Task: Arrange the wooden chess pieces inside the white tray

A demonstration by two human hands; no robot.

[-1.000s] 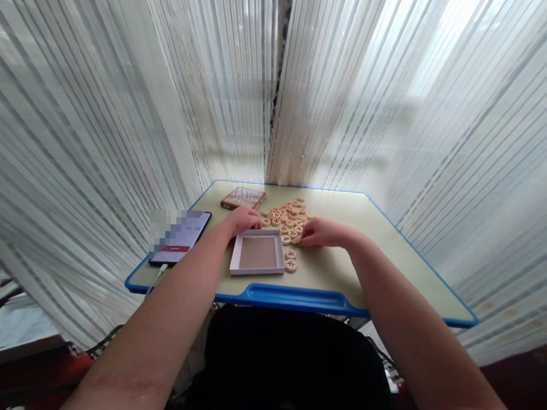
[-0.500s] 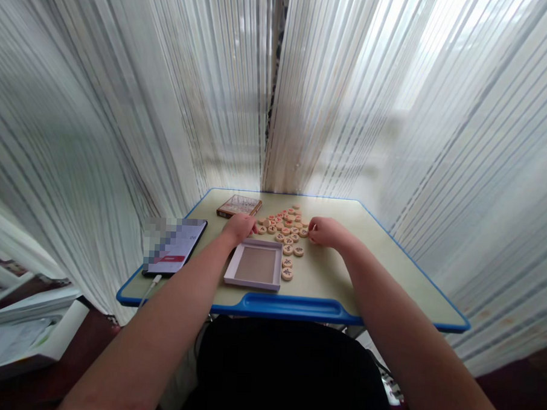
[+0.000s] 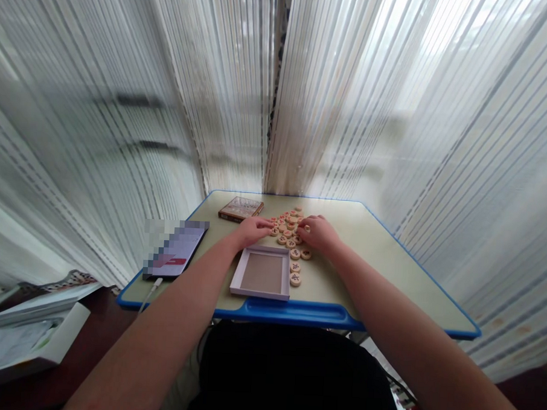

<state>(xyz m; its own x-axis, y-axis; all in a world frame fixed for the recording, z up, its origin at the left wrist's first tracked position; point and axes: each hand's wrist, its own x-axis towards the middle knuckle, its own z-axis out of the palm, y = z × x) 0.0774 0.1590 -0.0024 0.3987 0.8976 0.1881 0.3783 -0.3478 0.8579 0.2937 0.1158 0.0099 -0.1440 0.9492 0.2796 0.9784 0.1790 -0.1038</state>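
Observation:
Round wooden Chinese chess pieces (image 3: 290,244), some with red and some with dark characters, lie in a loose heap in the middle of the table. My left hand (image 3: 255,229) rests at the heap's left side, its fingers stretched out against the nearest pieces. On the opposite side, my right hand (image 3: 320,232) bends over the right-hand pieces with its fingers apart; part of a piece shows between them. Just below my left hand lies a shallow open box tray (image 3: 237,280), white-rimmed with a brown bottom. Several pieces form a short line down the tray's right side.
A flat printed box (image 3: 241,208) lies at the back left. Toward the left edge is a tablet (image 3: 181,249) with a white cable (image 3: 150,293) plugged in. The table (image 3: 388,282) has a blue rim with a front groove (image 3: 296,309). Sheer striped curtains (image 3: 323,98) hang behind.
My left hand has moved right onto the heap's edge, its fingers now stretched. My right hand has shifted slightly left and over the pieces. The heap looks more tightly gathered.

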